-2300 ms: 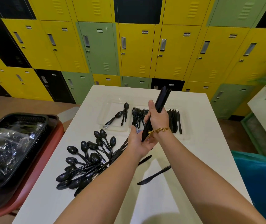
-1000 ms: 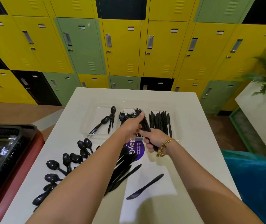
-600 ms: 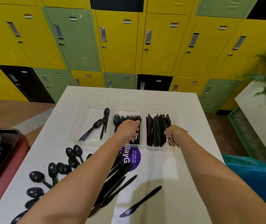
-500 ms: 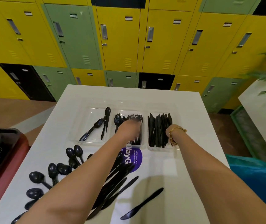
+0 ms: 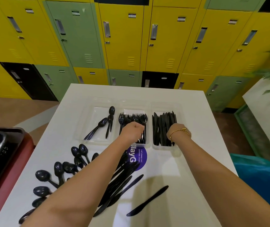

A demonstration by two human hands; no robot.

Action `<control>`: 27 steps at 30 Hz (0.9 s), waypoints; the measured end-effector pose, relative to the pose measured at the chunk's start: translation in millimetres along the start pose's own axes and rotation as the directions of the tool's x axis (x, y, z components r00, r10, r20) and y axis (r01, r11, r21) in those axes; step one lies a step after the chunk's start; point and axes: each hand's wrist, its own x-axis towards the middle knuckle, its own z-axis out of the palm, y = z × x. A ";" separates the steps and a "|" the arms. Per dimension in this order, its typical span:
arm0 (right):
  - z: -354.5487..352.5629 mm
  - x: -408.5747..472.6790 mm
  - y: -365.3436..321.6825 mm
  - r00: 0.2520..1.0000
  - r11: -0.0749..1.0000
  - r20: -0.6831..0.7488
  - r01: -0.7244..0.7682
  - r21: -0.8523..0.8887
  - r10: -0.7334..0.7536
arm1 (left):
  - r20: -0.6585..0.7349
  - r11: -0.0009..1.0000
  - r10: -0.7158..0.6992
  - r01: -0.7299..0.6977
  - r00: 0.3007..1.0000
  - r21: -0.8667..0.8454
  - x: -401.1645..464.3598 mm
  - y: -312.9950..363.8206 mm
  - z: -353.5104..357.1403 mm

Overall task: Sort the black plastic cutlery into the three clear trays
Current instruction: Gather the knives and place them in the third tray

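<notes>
Black plastic forks (image 5: 133, 122) are stacked in the middle clear tray (image 5: 133, 104), knives (image 5: 163, 126) in the right tray (image 5: 166, 106), and only a few spoons (image 5: 104, 123) in the left tray (image 5: 88, 128). Loose spoons (image 5: 60, 171) and knives (image 5: 147, 200) lie unsorted on the near part of the white counter (image 5: 188, 177). The left hand (image 5: 133, 131) is curled over the fork handles; whether forks are held in its grip cannot be told. The right hand (image 5: 174, 130) is bent down into the knife tray, and its fingers are hidden behind the wrist, so its grip cannot be told either. The pieces are judged light, thin, fairly stiff and smooth, so they would slide and scatter easily. They are best gathered by the handles in aligned bundles, heads pointing one way. A purple sticker (image 5: 139, 157) is seen on the counter just before the trays.
</notes>
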 end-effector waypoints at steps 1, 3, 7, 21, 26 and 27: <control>2.4 -5.9 0.4 0.998 0.999 -0.050 0.040 0.001 -0.040 | 0.000 1.000 0.006 -0.006 1.000 0.003 -3.5 0.0 -0.7; 7.3 -26.9 -1.6 0.977 0.982 -0.099 0.183 -0.048 -0.187 | -0.003 1.000 0.016 -0.016 1.000 0.009 -9.3 -4.1 -2.0; 36.9 -66.8 -4.6 0.868 0.860 0.082 0.496 -0.123 -0.489 | -0.048 1.000 0.013 -0.012 0.999 0.020 -26.8 -17.9 -5.6; 136.7 -110.0 26.7 0.756 0.672 0.306 0.655 -0.346 -0.579 | -0.163 0.949 -0.061 0.107 0.985 0.296 -109.1 -117.2 -15.2; 140.4 -114.2 18.2 0.738 0.650 0.294 0.674 -0.351 -0.607 | -0.159 0.850 -0.017 0.098 0.987 0.518 -121.5 -147.8 -4.4; 141.0 -115.2 14.8 0.728 0.639 0.289 0.685 -0.349 -0.622 | -0.156 0.823 0.000 0.088 0.988 0.561 -122.9 -151.5 -1.7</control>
